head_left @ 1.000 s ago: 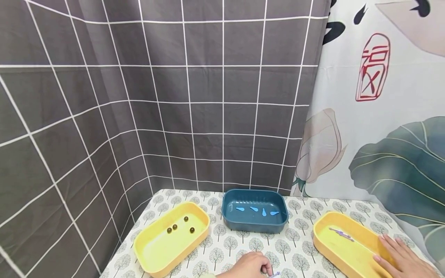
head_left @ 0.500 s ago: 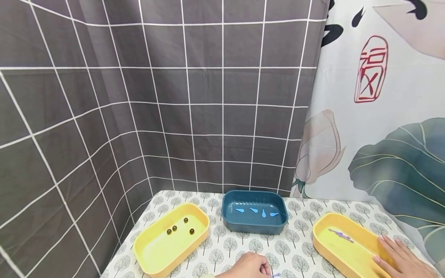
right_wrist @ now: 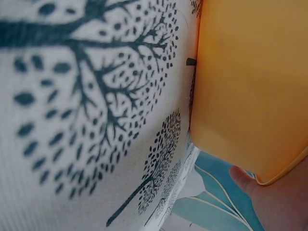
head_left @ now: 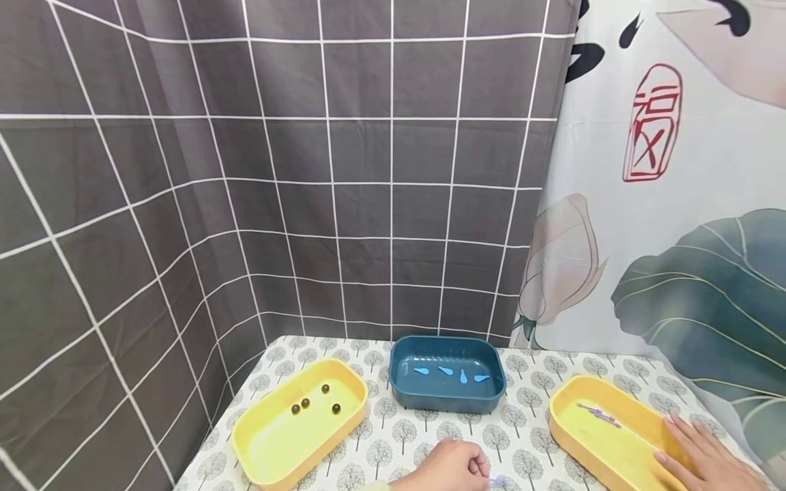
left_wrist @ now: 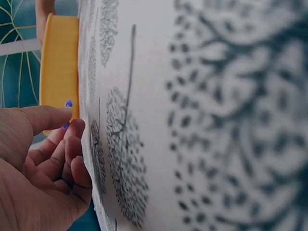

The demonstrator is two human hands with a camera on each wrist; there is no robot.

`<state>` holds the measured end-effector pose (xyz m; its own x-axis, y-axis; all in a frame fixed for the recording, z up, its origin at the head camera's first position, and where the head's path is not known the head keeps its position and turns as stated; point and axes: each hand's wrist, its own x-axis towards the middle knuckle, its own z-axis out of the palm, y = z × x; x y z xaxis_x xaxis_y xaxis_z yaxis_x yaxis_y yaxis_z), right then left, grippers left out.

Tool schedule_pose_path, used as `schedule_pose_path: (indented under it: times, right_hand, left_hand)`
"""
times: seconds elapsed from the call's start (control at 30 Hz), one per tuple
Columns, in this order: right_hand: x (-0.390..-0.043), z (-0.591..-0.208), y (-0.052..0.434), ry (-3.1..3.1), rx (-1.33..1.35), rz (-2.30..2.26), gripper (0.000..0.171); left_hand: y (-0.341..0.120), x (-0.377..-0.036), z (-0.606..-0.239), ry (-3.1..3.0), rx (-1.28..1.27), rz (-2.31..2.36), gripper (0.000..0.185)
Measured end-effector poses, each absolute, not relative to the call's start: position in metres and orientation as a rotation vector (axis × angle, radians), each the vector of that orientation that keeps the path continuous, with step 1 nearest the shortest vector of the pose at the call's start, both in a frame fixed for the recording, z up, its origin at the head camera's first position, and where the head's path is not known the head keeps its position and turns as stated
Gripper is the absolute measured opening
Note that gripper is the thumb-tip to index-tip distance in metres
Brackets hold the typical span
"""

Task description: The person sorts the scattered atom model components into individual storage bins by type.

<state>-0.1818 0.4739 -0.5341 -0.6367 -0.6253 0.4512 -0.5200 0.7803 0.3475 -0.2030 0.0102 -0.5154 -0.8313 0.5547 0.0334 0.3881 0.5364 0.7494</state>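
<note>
My left hand is at the table's near edge and pinches a small purple stick between thumb and forefinger. The left wrist view shows the stick's purple ends poking out beside the thumb, with the other fingers curled. Fingers straight, my right hand rests on the near right rim of the right yellow tray, where purple sticks lie. A fingertip shows under that tray's edge.
A left yellow tray holds several dark beads. A blue tray at the back middle holds several light-blue drop-shaped pieces. The tree-print tablecloth meets grey grid curtains behind and a floral curtain at the right.
My left hand with the purple stick has crept slightly right along the near edge. The right hand stays on the tray's rim. The view has shifted a little.
</note>
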Motion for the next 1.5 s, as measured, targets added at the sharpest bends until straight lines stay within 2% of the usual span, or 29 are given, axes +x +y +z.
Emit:
schedule_pose_path:
  times: [0.23, 0.43, 1.5]
  right_hand:
    - [-0.185, -0.532, 0.478, -2.287, 1.008, -0.254, 0.102]
    - [-0.184, -0.535, 0.48, -2.25, 1.049, -0.233, 0.101]
    - [-0.174, -0.531, 0.469, -2.365, 0.896, -0.251, 0.104]
  left_hand:
    - [0.02, -0.206, -0.512, 2.644, 0.844, 1.151, 0.015]
    - [0.031, -0.209, -0.508, 2.694, 0.838, 1.088, 0.017]
    - [0.08, -0.228, -0.484, 2.72, 0.761, 1.185, 0.016]
